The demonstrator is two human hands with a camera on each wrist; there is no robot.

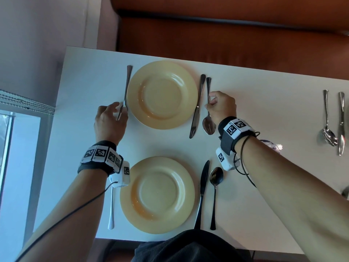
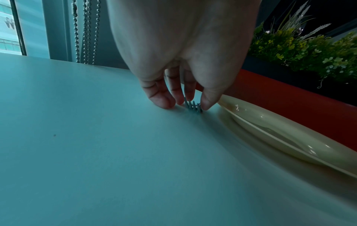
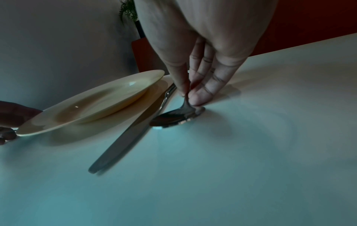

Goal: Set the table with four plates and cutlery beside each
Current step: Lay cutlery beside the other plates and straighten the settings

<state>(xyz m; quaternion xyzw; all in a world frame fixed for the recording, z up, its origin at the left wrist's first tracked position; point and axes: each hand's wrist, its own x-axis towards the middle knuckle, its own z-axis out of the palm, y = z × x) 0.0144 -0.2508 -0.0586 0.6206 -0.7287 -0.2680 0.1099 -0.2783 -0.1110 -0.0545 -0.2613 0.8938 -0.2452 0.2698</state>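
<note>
Near plate (image 1: 157, 194) flanked by cutlery. Beyond, we note left hand (image 1: 109, 123) pinching fork (image 1: 126, 89), right hand (image 1: 221, 108) pinching spoon (image 1: 208, 125), both beside far plate (image 1: 162, 94).

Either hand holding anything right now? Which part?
Left hand pinches the fork near its tines, left of the far plate. Right hand pinches the spoon at the neck, just above the bowl.

This looks like a place to eat, maybe a café. A white table (image 1: 90, 76) stands by a window (image 2: 11, 26) on the left. A red padded bench (image 1: 226, 38) runs along the far side, with green plants (image 2: 309, 50) behind it.
</note>
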